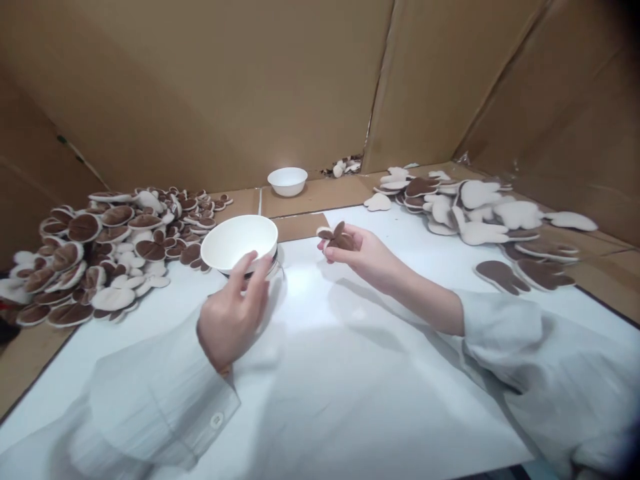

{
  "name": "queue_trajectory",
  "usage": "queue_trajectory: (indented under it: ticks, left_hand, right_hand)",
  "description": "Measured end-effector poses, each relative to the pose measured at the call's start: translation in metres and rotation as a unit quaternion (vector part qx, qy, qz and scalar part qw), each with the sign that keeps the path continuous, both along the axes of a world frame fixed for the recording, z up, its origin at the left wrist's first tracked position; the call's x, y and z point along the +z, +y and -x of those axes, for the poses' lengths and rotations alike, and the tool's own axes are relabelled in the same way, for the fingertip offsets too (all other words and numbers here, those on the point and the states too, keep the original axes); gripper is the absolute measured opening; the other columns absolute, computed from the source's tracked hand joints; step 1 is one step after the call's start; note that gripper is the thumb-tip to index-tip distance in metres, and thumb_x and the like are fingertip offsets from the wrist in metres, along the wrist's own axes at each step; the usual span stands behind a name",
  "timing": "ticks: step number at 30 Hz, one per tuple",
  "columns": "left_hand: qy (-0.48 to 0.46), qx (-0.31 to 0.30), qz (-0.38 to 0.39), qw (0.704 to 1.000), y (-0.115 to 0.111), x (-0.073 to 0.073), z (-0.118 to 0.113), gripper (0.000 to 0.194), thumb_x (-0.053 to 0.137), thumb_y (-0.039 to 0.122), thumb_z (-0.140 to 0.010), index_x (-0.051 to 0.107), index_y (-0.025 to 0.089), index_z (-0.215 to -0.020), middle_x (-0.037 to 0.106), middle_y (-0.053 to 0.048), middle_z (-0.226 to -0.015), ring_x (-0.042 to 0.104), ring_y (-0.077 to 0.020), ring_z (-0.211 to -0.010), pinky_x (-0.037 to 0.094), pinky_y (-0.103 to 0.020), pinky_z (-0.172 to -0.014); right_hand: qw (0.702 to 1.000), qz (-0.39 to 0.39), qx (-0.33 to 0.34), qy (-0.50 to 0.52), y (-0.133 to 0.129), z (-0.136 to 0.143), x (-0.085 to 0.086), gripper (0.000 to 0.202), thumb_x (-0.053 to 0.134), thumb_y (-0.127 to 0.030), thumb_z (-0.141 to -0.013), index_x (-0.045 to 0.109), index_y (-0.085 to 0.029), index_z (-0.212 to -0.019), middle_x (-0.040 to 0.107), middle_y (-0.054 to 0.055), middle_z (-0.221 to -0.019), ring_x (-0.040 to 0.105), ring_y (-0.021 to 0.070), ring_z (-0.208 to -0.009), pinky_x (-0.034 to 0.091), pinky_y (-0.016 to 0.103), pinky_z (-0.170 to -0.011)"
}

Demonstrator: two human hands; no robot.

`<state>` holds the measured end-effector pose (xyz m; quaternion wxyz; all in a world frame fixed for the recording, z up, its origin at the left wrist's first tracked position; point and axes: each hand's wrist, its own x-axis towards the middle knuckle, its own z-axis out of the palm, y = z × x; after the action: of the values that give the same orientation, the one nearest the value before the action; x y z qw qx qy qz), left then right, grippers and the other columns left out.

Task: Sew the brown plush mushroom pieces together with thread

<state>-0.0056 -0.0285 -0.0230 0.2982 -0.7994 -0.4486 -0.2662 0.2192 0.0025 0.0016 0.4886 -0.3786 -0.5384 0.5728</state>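
A brown-and-white fabric piece with ear-like lobes (340,236) is pinched between the thumb and fingers of my right hand (367,257), above the white sheet. At the near rim of a large white bowl (240,243) is my left hand (235,313). Its fingers are apart and reach over the rim; the fingertips look slightly blurred, and nothing shows between them. The inside of the bowl looks plain white, and a dark band shows low on its outer side.
Brown-and-white fabric pieces (115,250) are heaped on the left. Larger bunny-shaped pieces (480,207) lie piled on the right. A small white bowl (287,181) stands at the back, near small scraps (345,166). Cardboard walls (225,87) surround the table.
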Motion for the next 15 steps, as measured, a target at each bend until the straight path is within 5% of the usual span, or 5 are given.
queue_trajectory:
  ticks: [4, 10, 15]
  left_hand:
    - [0.033, 0.067, -0.004, 0.997, 0.012, -0.003, 0.014, 0.038, 0.043, 0.018, -0.084, 0.047, 0.018, -0.122, 0.066, -0.005, -0.102, 0.053, -0.0114, -0.047, 0.03, -0.026, -0.042]
    - [-0.007, 0.014, 0.015, 1.0, 0.047, -0.002, 0.002, 0.032, 0.037, 0.019, -0.087, 0.052, 0.02, -0.115, 0.062, -0.007, -0.096, 0.06, -0.0146, -0.066, 0.035, -0.024, -0.051]
    - [0.011, -0.018, 0.105, 0.994, 0.083, -0.002, -0.012, 0.033, 0.034, 0.019, -0.088, 0.05, 0.02, -0.117, 0.058, -0.008, -0.101, 0.06, -0.0171, -0.076, 0.036, -0.024, -0.05]
  right_hand:
    - [0.998, 0.009, 0.053, -0.012, -0.006, 0.002, 0.005, 0.015, 0.065, -0.022, -0.071, 0.056, -0.015, -0.081, 0.059, 0.004, -0.088, 0.051, 0.0091, -0.068, 0.044, 0.023, -0.057]
    - [0.992, 0.042, 0.106, -0.052, -0.017, 0.009, 0.01, 0.017, 0.058, -0.027, -0.078, 0.051, -0.016, -0.088, 0.057, 0.003, -0.08, 0.054, 0.0094, -0.057, 0.04, 0.021, -0.043]
    - [0.992, 0.03, 0.086, -0.091, -0.019, 0.012, 0.012, 0.005, 0.049, -0.018, -0.081, 0.051, -0.014, -0.08, 0.048, -0.004, -0.056, 0.04, 0.0059, -0.047, 0.034, 0.021, -0.047]
